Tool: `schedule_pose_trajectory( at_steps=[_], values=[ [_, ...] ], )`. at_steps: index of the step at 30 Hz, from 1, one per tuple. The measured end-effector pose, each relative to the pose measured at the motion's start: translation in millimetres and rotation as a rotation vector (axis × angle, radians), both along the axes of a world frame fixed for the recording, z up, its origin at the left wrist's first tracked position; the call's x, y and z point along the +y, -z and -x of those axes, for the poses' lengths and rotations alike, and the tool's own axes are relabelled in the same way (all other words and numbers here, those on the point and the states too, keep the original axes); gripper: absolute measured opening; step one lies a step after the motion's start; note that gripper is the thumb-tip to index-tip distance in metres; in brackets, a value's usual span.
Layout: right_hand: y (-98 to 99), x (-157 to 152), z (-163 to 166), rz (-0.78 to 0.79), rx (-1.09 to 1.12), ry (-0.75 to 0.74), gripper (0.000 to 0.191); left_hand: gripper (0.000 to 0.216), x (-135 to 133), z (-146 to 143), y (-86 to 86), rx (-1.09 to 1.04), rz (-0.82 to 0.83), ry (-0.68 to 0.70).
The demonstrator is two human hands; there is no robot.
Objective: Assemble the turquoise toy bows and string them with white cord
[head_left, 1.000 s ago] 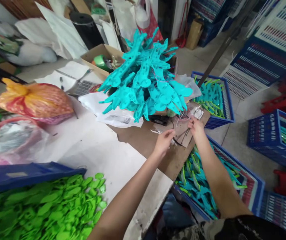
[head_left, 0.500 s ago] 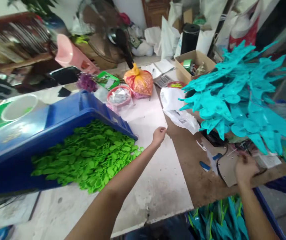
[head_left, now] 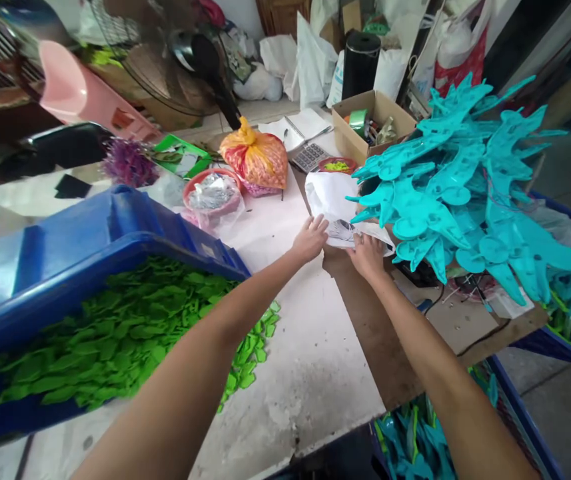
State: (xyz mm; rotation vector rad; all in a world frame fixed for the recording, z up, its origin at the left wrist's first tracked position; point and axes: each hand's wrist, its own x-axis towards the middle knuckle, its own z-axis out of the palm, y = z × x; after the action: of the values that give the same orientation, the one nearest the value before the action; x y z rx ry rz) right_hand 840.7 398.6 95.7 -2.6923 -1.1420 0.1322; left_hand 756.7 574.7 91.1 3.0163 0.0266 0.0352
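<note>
A white plastic bag point(head_left: 329, 195) lies on the table with its mouth towards me, and thin dark strands point(head_left: 342, 231) show inside it. At the bag's left edge is my left hand point(head_left: 310, 239), its fingers bent against the plastic. My right hand point(head_left: 368, 256) grips the near right edge of the bag, with the fingertips partly hidden by the plastic. Just to the right rises a pile of turquoise plastic parts point(head_left: 465, 193). Green leaf-shaped pieces point(head_left: 115, 333) spill from a tilted blue bin point(head_left: 130, 217) on my left.
Behind the bag are a calculator point(head_left: 310, 157), a small dish of yellow-green bits point(head_left: 338, 165) and a cardboard box point(head_left: 350, 133). An orange tied bag point(head_left: 255, 159) and a pink basket point(head_left: 212, 193) stand further left. Crates with more turquoise parts point(head_left: 410, 433) sit below the table edge.
My right hand has moved left and away from me, from the table's right part to the white bag. My left hand has shifted forward to the bag, whose mouth now gapes with strands showing.
</note>
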Motion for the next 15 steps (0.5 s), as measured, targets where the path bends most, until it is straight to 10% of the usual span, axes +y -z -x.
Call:
schedule_pose_trajectory(
  at_steps=[7, 15],
  values=[
    [-1.9, 3, -8, 0.091, 0.070, -0.128, 0.038, 0.033, -17, 42, 16.8, 0.213, 0.130, 0.281],
    [27.9, 27, -4, 0.277, 0.215, -0.060, 0.035, 0.045, 12, 38, 34.4, 0.219, 0.291, -0.439]
  ],
)
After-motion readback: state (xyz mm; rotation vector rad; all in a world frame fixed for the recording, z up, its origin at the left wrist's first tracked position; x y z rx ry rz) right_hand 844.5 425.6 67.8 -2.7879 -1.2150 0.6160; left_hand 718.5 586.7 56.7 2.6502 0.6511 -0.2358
